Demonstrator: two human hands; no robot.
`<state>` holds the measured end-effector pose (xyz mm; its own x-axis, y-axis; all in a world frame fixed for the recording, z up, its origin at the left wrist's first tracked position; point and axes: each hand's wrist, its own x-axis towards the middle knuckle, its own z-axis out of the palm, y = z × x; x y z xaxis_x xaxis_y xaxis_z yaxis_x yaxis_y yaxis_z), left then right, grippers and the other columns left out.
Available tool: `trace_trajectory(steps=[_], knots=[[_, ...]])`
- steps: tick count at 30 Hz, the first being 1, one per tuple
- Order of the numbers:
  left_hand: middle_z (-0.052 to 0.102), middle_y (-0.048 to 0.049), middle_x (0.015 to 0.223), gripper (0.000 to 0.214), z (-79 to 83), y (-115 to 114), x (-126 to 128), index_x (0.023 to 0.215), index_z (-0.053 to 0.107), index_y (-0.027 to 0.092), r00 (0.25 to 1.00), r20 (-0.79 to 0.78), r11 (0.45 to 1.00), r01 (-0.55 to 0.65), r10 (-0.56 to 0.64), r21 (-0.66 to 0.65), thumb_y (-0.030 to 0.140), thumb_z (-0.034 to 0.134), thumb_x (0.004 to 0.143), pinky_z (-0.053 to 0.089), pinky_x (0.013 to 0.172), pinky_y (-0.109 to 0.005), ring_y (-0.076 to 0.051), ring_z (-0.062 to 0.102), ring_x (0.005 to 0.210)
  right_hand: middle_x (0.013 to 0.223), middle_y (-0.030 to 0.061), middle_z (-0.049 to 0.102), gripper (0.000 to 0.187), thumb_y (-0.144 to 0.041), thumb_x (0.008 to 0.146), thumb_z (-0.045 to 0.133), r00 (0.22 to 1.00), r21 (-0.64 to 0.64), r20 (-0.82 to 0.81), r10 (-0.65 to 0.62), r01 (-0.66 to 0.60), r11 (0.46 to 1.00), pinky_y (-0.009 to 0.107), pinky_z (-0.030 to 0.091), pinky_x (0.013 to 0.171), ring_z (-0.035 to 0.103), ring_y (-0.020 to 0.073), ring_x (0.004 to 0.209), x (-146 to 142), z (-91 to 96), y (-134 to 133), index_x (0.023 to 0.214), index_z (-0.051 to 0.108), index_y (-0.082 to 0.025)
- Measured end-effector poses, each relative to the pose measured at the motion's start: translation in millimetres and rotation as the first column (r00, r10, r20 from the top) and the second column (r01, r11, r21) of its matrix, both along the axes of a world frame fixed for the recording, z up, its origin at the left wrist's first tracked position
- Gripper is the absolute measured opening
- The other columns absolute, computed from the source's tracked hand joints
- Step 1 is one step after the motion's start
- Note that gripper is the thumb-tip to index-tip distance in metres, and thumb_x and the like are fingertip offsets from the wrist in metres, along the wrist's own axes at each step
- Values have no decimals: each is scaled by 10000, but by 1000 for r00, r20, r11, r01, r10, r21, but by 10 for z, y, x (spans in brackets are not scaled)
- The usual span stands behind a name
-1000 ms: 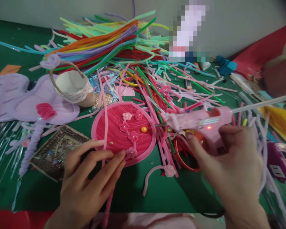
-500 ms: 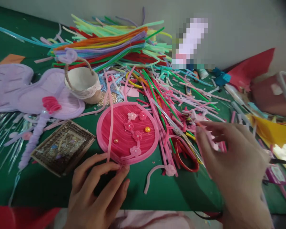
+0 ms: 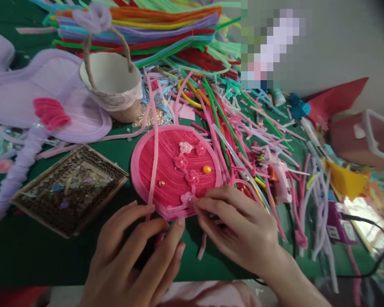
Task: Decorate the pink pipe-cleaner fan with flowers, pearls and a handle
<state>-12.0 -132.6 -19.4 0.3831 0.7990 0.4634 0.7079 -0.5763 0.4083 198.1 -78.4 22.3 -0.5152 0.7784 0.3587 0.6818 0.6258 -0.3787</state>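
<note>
A round red disc (image 3: 173, 170) of fuzzy pipe cleaners, with a pink rim, lies on the green table. Pink pipe-cleaner flowers (image 3: 192, 178) run down its right half, alongside two gold beads. My left hand (image 3: 134, 251) grips the disc's bottom edge with its fingertips. A long pink pipe cleaner (image 3: 154, 157) crosses the disc's left side and passes by that hand's fingers. With thumb and finger pinched together, my right hand (image 3: 240, 226) touches the lowest flower at the disc's lower right. A pink glue gun (image 3: 282, 181) rests to the right of this hand.
Behind stand a paper basket (image 3: 110, 87) and a heap of coloured pipe cleaners (image 3: 141, 32). A cardboard tray (image 3: 70, 192) of beads lies left, near a lilac butterfly-like piece (image 3: 64, 85). Scissors (image 3: 235, 151) lie among loose stems. A black cable (image 3: 380, 243) loops at right.
My right hand has come left from the glue gun to the disc's lower right edge. The left hand stays at the disc's bottom. The view has shifted closer.
</note>
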Motion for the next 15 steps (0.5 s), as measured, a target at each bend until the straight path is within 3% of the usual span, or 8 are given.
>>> trace_trajectory(steps=[6,11,15], knots=[[648,-101,909,236,-12,-11,39,1066,611,179,947,3,945,-320,321,-69,243,695,854,477,859,-466,-293,596,967,836,37,692,166,-90,864,624,970,146,78,-228,216,966,250,578,655,688,141,725,53,144,56,923,668,-239],[665,-77,796,145,-35,44,95,993,600,204,922,-32,921,-388,387,-32,318,624,908,451,755,-457,-313,593,883,815,23,694,92,-131,896,602,949,74,94,-301,295,953,200,514,561,622,87,571,68,246,52,928,666,-189],[646,-61,767,138,23,115,107,961,585,197,926,0,926,-377,377,-5,331,591,931,468,764,-421,-284,575,868,752,-3,687,69,-221,886,627,879,-18,344,-329,357,934,219,451,446,573,91,463,285,291,-29,921,680,-196]])
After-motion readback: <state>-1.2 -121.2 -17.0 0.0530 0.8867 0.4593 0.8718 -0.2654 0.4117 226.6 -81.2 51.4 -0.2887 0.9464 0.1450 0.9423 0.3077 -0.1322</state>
